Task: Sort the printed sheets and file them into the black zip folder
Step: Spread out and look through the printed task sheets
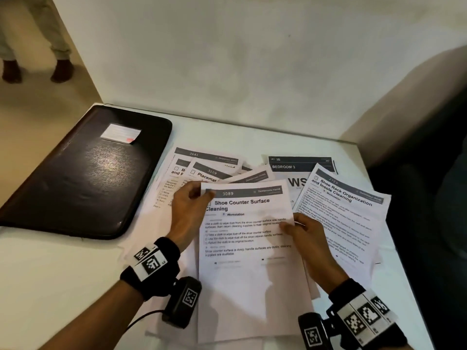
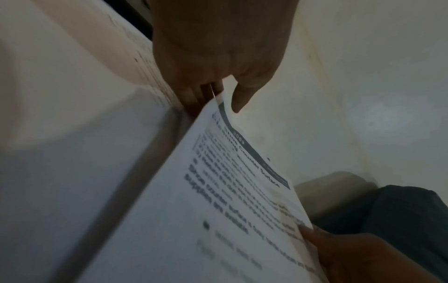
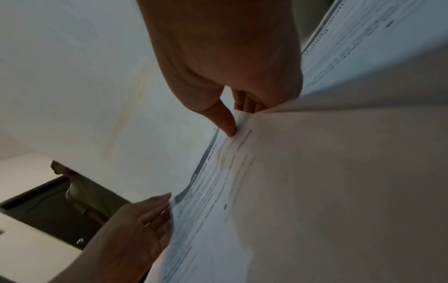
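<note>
A white table (image 1: 63, 286) fills the lower half of the head view, set against a pale wall. At the frame's left, a black zip folder of glossy leather-like material (image 1: 83, 178) is laid flat and closed on the table, with a small white card (image 1: 120, 133) resting on its cover. To the right of it, across the centre of the frame, loose white printed sheets (image 1: 341, 210) are fanned out and overlapped, among them pages headed "3641", "3109", "BEDROOM 3" and "Shoe Rack Organization and Insole Cleaning".

On top, at centre frame, a white printed sheet headed "3089 Shoe Counter Surface Cleaning" (image 1: 247, 248) is held at both sides. Its upper left corner is pinched by the left hand (image 1: 188, 210), the fingers seen beneath the paper and the thumb above it in the left wrist view (image 2: 218, 57). Its right edge is gripped by the right hand (image 1: 308, 246), the thumb pressed onto the printed face and the fingers tucked under in the right wrist view (image 3: 225, 67). Black wristbands with square-coded markers are worn on both forearms. At the upper left of the head view, a standing person's legs (image 1: 32, 39) are visible.
</note>
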